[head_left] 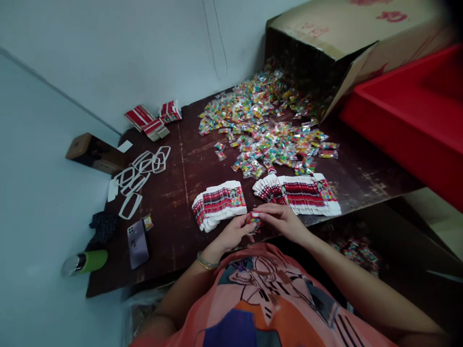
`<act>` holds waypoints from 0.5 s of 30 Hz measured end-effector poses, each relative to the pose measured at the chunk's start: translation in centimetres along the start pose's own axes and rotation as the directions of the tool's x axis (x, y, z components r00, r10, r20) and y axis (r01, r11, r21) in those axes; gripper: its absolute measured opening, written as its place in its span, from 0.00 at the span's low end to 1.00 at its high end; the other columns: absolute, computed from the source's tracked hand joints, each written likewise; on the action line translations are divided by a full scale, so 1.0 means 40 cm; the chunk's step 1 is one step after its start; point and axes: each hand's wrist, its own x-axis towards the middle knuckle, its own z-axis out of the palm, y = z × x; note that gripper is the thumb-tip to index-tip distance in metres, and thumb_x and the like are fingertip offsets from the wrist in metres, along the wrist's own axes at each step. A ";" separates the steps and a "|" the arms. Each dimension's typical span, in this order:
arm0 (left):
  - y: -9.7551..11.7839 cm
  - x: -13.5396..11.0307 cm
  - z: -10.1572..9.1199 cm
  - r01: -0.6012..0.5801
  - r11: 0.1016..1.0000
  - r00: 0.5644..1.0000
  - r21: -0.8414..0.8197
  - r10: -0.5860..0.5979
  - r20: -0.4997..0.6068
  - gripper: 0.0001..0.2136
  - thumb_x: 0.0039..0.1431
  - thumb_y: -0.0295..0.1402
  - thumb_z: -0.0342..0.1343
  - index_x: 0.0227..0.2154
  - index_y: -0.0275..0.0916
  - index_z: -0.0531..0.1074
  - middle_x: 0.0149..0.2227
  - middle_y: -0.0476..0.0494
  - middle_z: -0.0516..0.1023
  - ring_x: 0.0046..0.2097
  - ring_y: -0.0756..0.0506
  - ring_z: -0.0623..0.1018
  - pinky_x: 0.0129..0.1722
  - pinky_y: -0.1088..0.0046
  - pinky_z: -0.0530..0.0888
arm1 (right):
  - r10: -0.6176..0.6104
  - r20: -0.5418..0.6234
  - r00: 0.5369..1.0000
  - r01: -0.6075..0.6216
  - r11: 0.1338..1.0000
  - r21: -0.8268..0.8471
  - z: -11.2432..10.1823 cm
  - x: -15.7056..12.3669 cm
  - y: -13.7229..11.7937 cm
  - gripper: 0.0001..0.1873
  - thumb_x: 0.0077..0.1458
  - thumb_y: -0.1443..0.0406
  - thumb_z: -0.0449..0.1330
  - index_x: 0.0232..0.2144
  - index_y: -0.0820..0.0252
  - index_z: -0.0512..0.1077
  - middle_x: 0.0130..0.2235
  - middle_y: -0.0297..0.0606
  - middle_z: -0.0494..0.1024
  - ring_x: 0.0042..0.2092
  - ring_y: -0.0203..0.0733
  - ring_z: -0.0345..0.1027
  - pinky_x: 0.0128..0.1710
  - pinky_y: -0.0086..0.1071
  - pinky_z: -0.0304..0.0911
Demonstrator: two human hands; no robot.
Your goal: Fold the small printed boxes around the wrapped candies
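My left hand (237, 232) and my right hand (280, 219) meet at the near edge of the dark wooden table (173, 241), both pinched on one small red printed packet (254, 220) held between them. Just beyond my hands lie two fanned stacks of flat red-and-white cards, one at the left (219, 202) and one at the right (300, 193). Farther back a large heap of small colourful wrapped packets (267, 127) spreads across the table.
A tipped cardboard box (347, 33) spills the packets at the back right, beside a red bin (415, 111). Red card bundles (150, 120), white cut-out frames (142, 173), a phone (137, 243), a green bottle (85, 262) and dark cloth (103, 226) lie at the left.
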 end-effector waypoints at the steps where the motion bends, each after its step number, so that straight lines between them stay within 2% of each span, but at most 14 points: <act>1: 0.000 0.001 0.001 0.014 1.000 1.000 -0.008 -0.014 0.017 0.21 0.54 0.40 0.60 0.49 0.35 0.71 0.34 0.47 0.71 0.30 0.53 0.68 0.27 0.79 0.69 | -0.003 -0.021 1.000 0.003 1.000 -0.004 0.001 -0.008 0.005 0.13 0.58 0.58 0.59 0.43 0.53 0.78 0.44 0.39 0.80 0.46 0.43 0.73 0.47 0.38 0.68; 4: 0.003 0.010 -0.001 0.052 0.999 0.994 -0.002 -0.052 0.095 0.23 0.53 0.42 0.60 0.50 0.35 0.70 0.36 0.46 0.71 0.33 0.51 0.70 0.29 0.77 0.69 | 0.005 -0.052 0.999 -0.007 0.999 -0.039 -0.009 -0.032 0.013 0.13 0.59 0.58 0.59 0.43 0.53 0.78 0.44 0.40 0.80 0.46 0.43 0.73 0.47 0.39 0.67; 7: 0.003 0.022 -0.005 0.074 0.996 0.985 0.043 -0.080 0.154 0.23 0.53 0.42 0.61 0.50 0.36 0.71 0.35 0.46 0.72 0.32 0.52 0.69 0.30 0.77 0.69 | 0.002 -0.058 0.998 -0.007 0.996 -0.088 -0.017 -0.053 0.021 0.13 0.59 0.58 0.58 0.42 0.54 0.78 0.43 0.41 0.80 0.44 0.43 0.73 0.46 0.40 0.68; 10: -0.011 0.031 0.000 0.101 0.995 0.981 -0.026 -0.096 0.167 0.24 0.54 0.43 0.61 0.52 0.38 0.69 0.38 0.44 0.73 0.32 0.51 0.70 0.31 0.76 0.70 | -0.171 -0.117 0.978 0.133 0.951 -0.279 0.002 -0.069 0.031 0.15 0.60 0.61 0.58 0.49 0.52 0.75 0.47 0.42 0.79 0.46 0.45 0.70 0.49 0.44 0.65; 12: -0.026 0.033 0.015 0.117 0.988 0.980 -0.098 -0.099 0.170 0.26 0.54 0.43 0.60 0.54 0.38 0.68 0.40 0.41 0.74 0.33 0.50 0.72 0.31 0.75 0.71 | -0.246 -0.131 0.961 0.182 0.910 -0.372 0.016 -0.079 0.033 0.17 0.61 0.62 0.56 0.52 0.52 0.72 0.49 0.42 0.77 0.47 0.45 0.68 0.49 0.45 0.65; 14: -0.034 0.032 0.037 0.133 0.985 0.975 -0.113 -0.110 0.194 0.26 0.56 0.45 0.58 0.54 0.38 0.67 0.42 0.39 0.75 0.34 0.48 0.74 0.33 0.72 0.72 | -0.217 -0.122 0.969 0.158 0.915 -0.371 0.005 -0.099 0.022 0.17 0.62 0.62 0.55 0.52 0.51 0.73 0.46 0.42 0.79 0.46 0.44 0.69 0.46 0.42 0.67; 15: -0.033 0.031 0.046 0.124 0.989 0.971 -0.081 -0.104 0.216 0.25 0.56 0.45 0.57 0.54 0.38 0.67 0.43 0.38 0.75 0.36 0.47 0.75 0.35 0.70 0.73 | -0.180 -0.124 0.976 0.125 0.924 -0.361 -0.018 -0.116 0.011 0.16 0.62 0.62 0.54 0.51 0.51 0.73 0.45 0.41 0.79 0.45 0.44 0.70 0.46 0.41 0.67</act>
